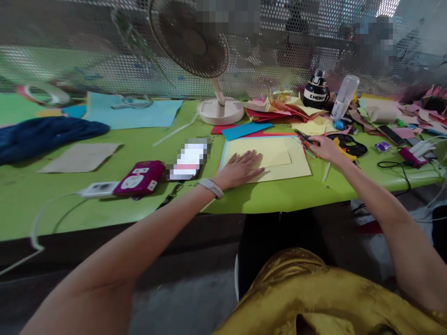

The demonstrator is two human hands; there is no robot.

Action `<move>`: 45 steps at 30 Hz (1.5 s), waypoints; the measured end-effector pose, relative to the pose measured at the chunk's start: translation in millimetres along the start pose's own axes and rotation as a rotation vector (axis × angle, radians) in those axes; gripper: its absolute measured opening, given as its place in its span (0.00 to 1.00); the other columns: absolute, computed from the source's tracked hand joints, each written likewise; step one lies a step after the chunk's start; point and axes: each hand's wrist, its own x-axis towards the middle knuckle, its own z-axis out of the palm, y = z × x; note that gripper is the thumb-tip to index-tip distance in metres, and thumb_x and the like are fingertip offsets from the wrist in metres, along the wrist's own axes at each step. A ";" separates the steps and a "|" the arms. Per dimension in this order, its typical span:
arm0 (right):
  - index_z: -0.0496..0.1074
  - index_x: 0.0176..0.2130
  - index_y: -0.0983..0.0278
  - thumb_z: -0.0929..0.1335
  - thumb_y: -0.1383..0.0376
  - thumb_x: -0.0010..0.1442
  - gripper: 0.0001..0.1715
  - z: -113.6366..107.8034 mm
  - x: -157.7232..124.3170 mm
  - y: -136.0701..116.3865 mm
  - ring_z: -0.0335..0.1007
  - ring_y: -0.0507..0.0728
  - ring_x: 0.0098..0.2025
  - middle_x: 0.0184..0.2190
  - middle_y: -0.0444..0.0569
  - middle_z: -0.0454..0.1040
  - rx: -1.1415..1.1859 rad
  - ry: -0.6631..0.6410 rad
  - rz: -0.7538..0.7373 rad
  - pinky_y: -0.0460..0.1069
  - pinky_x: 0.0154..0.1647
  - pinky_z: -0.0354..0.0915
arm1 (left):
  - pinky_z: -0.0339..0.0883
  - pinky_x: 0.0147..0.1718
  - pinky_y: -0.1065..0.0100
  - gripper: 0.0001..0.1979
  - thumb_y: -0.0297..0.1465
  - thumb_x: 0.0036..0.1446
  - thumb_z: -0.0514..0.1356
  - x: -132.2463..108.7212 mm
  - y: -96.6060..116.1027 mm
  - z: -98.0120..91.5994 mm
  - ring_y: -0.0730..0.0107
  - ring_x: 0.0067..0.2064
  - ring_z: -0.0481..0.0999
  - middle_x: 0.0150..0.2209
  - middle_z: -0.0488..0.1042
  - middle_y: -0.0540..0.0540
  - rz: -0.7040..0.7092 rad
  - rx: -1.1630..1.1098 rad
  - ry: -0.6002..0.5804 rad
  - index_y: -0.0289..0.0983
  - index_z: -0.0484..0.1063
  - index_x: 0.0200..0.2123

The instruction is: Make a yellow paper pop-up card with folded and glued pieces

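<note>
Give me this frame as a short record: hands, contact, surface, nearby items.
left hand: open, palm down on yellow paper
right hand: fingertips at thin red tool, grip unclear
surface: green table
behind paper: fan, coloured paper pile
left of paper: magenta device
left wrist: pale band

left hand (240,168) spread flat, right hand (323,148) forward, half curled.

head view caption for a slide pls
Left hand flat on yellow paper on a green table; right hand rests beside black-and-yellow scissors
</note>
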 end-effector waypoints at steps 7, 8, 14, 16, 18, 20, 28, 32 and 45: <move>0.84 0.50 0.67 0.64 0.69 0.67 0.21 -5.4 27.8 5.2 0.81 0.65 0.55 0.51 0.57 0.85 -0.114 0.060 0.093 0.56 0.58 0.72 | 0.38 0.76 0.38 0.40 0.55 0.74 0.39 17.2 5.7 -11.9 0.48 0.81 0.40 0.81 0.42 0.35 -0.116 -0.072 0.008 0.38 0.47 0.79; 0.84 0.49 0.67 0.64 0.69 0.67 0.20 -5.5 27.9 4.4 0.81 0.65 0.54 0.50 0.57 0.85 -0.126 0.056 0.086 0.55 0.57 0.72 | 0.37 0.76 0.38 0.40 0.55 0.74 0.40 20.6 9.0 -12.2 0.48 0.81 0.39 0.81 0.42 0.35 -0.117 -0.077 0.018 0.38 0.47 0.79; 0.85 0.45 0.64 0.66 0.66 0.67 0.17 -28.3 7.8 17.0 0.82 0.64 0.48 0.46 0.55 0.86 -0.160 0.151 0.066 0.55 0.51 0.71 | 0.38 0.76 0.41 0.38 0.51 0.75 0.44 31.7 20.9 -8.4 0.49 0.81 0.42 0.80 0.46 0.35 -0.149 -0.063 0.030 0.35 0.52 0.78; 0.85 0.45 0.64 0.67 0.65 0.66 0.17 -42.2 0.2 28.5 0.82 0.65 0.47 0.45 0.56 0.86 -0.162 0.203 0.108 0.55 0.50 0.70 | 0.40 0.76 0.42 0.37 0.50 0.75 0.44 30.5 23.2 -8.6 0.48 0.81 0.46 0.79 0.49 0.34 -0.156 -0.044 0.031 0.34 0.54 0.77; 0.85 0.45 0.66 0.67 0.66 0.65 0.17 -53.2 -4.0 38.9 0.82 0.65 0.46 0.44 0.56 0.86 -0.154 0.234 0.146 0.54 0.50 0.70 | 0.42 0.76 0.43 0.36 0.49 0.75 0.45 28.7 25.2 -10.0 0.49 0.80 0.47 0.79 0.51 0.34 -0.154 -0.033 0.031 0.34 0.55 0.77; 0.85 0.45 0.66 0.68 0.66 0.64 0.16 -57.7 -2.9 44.3 0.81 0.64 0.46 0.43 0.56 0.86 -0.137 0.242 0.162 0.54 0.49 0.70 | 0.43 0.76 0.43 0.36 0.48 0.75 0.45 27.4 27.0 -12.2 0.49 0.80 0.48 0.79 0.51 0.34 -0.150 -0.023 0.026 0.34 0.55 0.77; 0.85 0.43 0.65 0.67 0.66 0.63 0.16 -43.6 37.4 21.5 0.80 0.62 0.44 0.42 0.53 0.86 -0.110 0.182 0.017 0.53 0.49 0.69 | 0.44 0.76 0.44 0.36 0.48 0.75 0.45 26.9 29.0 -14.5 0.48 0.80 0.49 0.79 0.51 0.34 -0.155 -0.024 0.021 0.34 0.55 0.77; 0.85 0.42 0.64 0.68 0.65 0.63 0.15 -56.7 39.7 23.8 0.79 0.61 0.41 0.38 0.51 0.86 -0.095 0.237 0.043 0.53 0.48 0.69 | 0.43 0.76 0.45 0.36 0.48 0.75 0.45 26.3 27.3 -10.8 0.48 0.80 0.49 0.79 0.51 0.36 -0.154 -0.018 0.045 0.35 0.56 0.77; 0.85 0.44 0.64 0.68 0.61 0.64 0.17 -55.3 -43.3 60.2 0.79 0.60 0.36 0.37 0.53 0.86 -0.117 0.135 0.204 0.51 0.39 0.67 | 0.42 0.76 0.43 0.36 0.49 0.74 0.46 26.0 28.3 -15.3 0.47 0.80 0.48 0.79 0.50 0.34 -0.155 -0.055 0.015 0.33 0.57 0.76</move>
